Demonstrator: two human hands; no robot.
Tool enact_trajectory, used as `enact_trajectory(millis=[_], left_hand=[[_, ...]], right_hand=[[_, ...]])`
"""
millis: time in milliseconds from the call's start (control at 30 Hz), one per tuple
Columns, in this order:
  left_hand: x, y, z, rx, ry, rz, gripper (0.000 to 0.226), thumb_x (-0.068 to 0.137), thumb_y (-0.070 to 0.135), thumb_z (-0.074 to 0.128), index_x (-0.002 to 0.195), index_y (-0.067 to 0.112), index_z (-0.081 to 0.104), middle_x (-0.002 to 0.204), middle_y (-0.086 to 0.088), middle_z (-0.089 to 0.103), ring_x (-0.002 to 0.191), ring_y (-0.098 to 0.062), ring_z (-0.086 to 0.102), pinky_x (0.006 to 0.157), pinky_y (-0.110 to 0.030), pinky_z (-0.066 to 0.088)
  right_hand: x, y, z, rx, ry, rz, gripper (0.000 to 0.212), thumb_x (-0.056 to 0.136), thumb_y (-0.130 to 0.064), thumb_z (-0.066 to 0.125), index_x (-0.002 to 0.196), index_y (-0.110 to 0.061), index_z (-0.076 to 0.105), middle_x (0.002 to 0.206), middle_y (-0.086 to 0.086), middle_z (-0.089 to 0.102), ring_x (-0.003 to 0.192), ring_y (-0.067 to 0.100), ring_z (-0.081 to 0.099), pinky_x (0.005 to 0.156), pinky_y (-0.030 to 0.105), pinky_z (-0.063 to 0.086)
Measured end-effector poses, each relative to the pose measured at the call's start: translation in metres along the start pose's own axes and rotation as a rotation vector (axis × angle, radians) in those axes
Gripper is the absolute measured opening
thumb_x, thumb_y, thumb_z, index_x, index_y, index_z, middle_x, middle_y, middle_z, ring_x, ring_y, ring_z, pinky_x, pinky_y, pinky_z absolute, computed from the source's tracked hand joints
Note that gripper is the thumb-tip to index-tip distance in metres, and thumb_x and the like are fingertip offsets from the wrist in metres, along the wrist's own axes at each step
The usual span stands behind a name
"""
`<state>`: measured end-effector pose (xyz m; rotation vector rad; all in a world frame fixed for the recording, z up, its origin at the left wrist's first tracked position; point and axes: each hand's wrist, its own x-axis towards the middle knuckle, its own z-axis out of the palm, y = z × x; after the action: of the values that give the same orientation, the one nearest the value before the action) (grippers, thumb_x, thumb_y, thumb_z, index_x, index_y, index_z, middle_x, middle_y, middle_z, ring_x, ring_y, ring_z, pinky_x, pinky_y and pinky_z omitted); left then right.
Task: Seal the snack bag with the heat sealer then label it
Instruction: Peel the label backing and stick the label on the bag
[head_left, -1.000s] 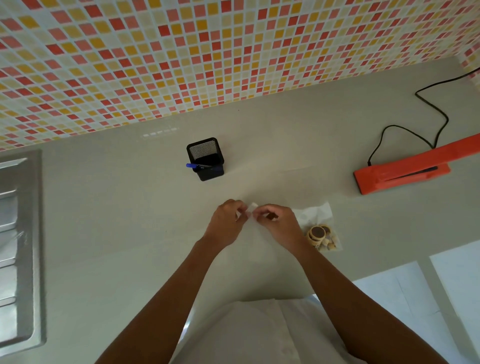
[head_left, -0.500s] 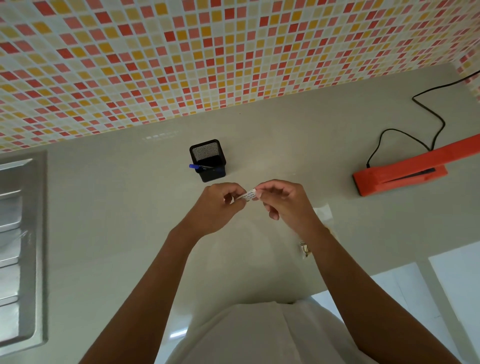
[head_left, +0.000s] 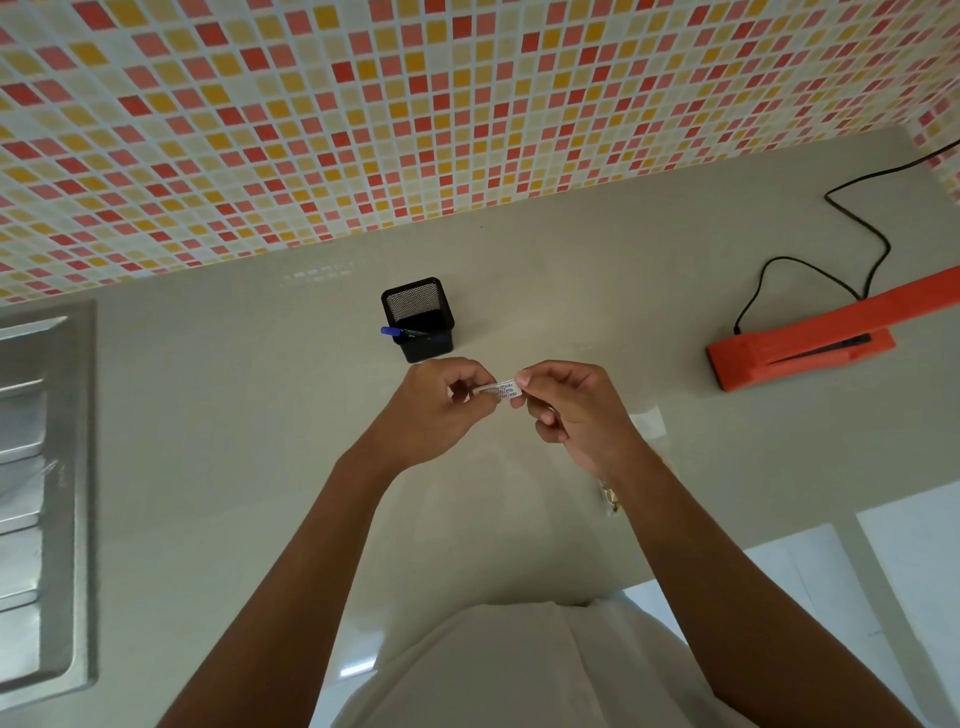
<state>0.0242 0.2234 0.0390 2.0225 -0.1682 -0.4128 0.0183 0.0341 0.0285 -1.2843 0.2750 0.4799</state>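
A small white label (head_left: 504, 389) with handwriting hangs above the counter, pinched at its two ends between my left hand (head_left: 441, 410) and my right hand (head_left: 566, 410). The clear snack bag (head_left: 649, 423) lies on the counter under my right wrist; only its pale top edge and a sliver near my forearm show. The orange heat sealer (head_left: 800, 348) lies at the right with its lid raised and its black cord (head_left: 852, 228) trailing toward the wall.
A black mesh pen holder (head_left: 418, 317) with a blue pen stands just beyond my hands. A steel sink drainer (head_left: 36, 493) fills the left edge. A tiled wall backs the grey counter (head_left: 234, 441), and the counter's front edge runs at lower right.
Both hands lifted the label off the counter and raised it; my right forearm now covers most of the snack bag. Since half a second ago they hardly moved.
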Motion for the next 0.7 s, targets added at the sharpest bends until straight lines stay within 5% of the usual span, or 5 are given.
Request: enact_trajectory(millis=[233,700], left_hand=[[0.0015,0.0052,0.0006,-0.150,0.111,0.011,0.011,0.090,0.021,0.070,0.085,0.012,0.072,0.078,-0.002,0.067,0.068,-0.010,0.053,0.058,-0.010,0.037],[0.0040,0.0086,0.0043,-0.198,0.195,0.011,0.008,0.089,0.015,0.071,0.083,0.010,0.072,0.069,0.014,0.061,0.063,-0.001,0.049,0.056,-0.008,0.036]], right_hand=[[-0.0004,-0.0043,0.0022,0.037,0.012,-0.018,0.023,0.095,-0.006,0.060,0.077,-0.010,0.074,0.073,0.008,0.067,0.050,0.010,0.037,0.044,0.021,0.021],[0.0005,-0.0042,0.0020,0.059,-0.013,-0.011,0.014,0.094,-0.008,0.062,0.086,-0.008,0.074,0.083,0.008,0.070,0.054,0.011,0.040,0.044,0.018,0.024]])
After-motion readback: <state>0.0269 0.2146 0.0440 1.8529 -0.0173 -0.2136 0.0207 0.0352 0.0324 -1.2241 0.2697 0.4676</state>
